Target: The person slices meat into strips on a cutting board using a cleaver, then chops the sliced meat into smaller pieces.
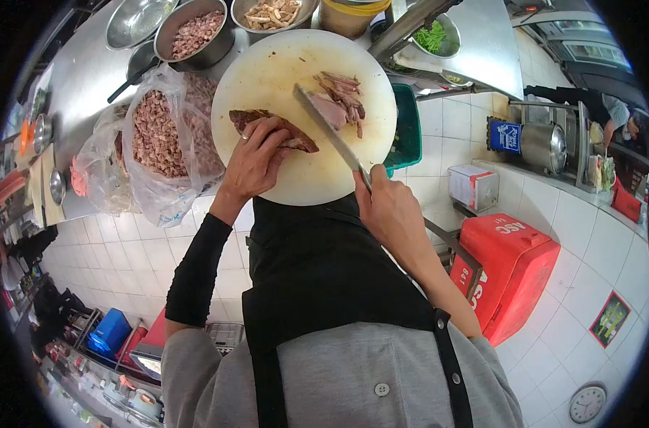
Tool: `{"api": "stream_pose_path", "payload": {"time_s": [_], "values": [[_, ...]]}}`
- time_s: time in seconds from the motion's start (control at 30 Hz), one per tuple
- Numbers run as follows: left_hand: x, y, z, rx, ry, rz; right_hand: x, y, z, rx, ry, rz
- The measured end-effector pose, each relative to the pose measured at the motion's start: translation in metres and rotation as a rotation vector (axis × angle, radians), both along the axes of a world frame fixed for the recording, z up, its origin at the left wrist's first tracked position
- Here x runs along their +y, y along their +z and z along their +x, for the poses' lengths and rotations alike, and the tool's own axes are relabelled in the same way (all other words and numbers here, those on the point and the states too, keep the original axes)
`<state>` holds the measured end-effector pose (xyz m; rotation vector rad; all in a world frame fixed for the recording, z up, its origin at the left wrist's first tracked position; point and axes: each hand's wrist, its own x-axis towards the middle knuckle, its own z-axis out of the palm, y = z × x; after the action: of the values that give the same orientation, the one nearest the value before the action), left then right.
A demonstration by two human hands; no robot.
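A round white cutting board (pixel 267 71) lies in front of me. My left hand (pixel 256 158), with a ring on one finger, curls its fingers over a dark-crusted piece of roasted meat (pixel 301 140) and holds it against the board. In my right hand (pixel 387 203) is the handle of a kitchen knife (pixel 330 130), its long blade pointing up and to the left. The blade lies between the held piece and a pile of sliced meat (pixel 347 93) on the board's right side. Part of the held meat is hidden under my left fingers.
Left of the board sits a clear plastic bag of chopped meat (pixel 157 135). Behind it are a pot of diced meat (pixel 196 36) and a bowl of pale strips (pixel 271 14). A green bin (pixel 409 128) stands at the right, a red box (pixel 506 271) lower down. Another person (pixel 613 110) works far right.
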<state>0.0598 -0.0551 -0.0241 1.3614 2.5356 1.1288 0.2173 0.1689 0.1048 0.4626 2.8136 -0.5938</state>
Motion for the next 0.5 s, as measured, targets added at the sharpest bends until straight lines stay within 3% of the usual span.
{"api": "stream_pose_path", "payload": {"time_s": [0.17,0.5], "values": [[0.004,0.004,-0.004,0.025,-0.037,-0.008,-0.007,0.031,-0.004,-0.054,0.120,0.010],[-0.001,0.002,-0.006,-0.024,-0.021,0.014,-0.002,-0.010,-0.044,-0.066,0.172,0.083]]}}
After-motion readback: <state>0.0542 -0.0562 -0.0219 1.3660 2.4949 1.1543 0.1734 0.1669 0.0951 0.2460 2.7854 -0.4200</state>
